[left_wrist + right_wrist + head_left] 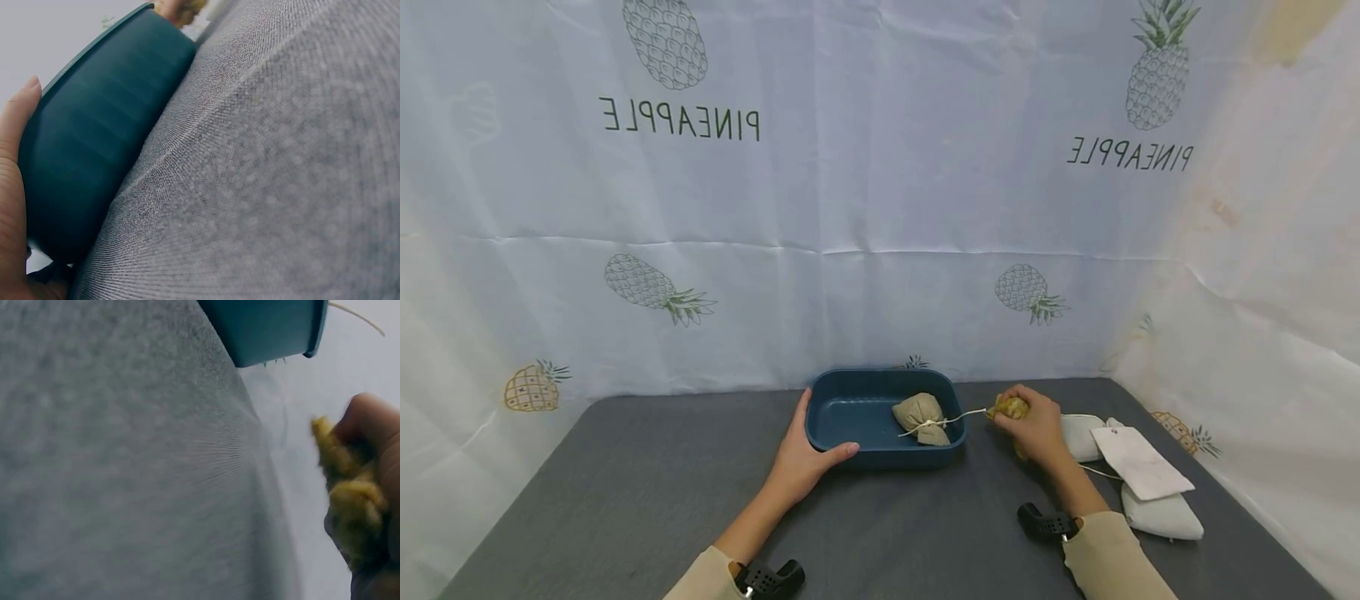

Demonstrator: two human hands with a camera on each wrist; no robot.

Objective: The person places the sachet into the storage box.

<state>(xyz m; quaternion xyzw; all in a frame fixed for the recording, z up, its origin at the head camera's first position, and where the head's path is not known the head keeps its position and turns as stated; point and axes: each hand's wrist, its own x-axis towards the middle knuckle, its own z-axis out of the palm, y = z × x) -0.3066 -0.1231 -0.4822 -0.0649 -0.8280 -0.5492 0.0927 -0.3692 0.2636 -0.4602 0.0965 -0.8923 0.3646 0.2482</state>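
A dark blue rectangular container (857,417) sits on the grey table. My left hand (801,467) grips its left end, thumb along the near side and fingers at the far left corner; in the left wrist view the thumb lies against the container's wall (94,131). Inside, on the right, is a small beige cloth pouch (919,410) tied with white string. One string end (966,414) runs over the right rim toward my right hand (1033,425). That hand pinches a crumpled yellow-brown piece (356,512), just right of the container; its exact kind I cannot tell.
At the right lie white cloth pouches (1161,510) with a pale flat tag-like piece (1141,462) over them. A white string trails beside them. Behind the table (647,500) hangs a white curtain (865,167) printed with pineapples.
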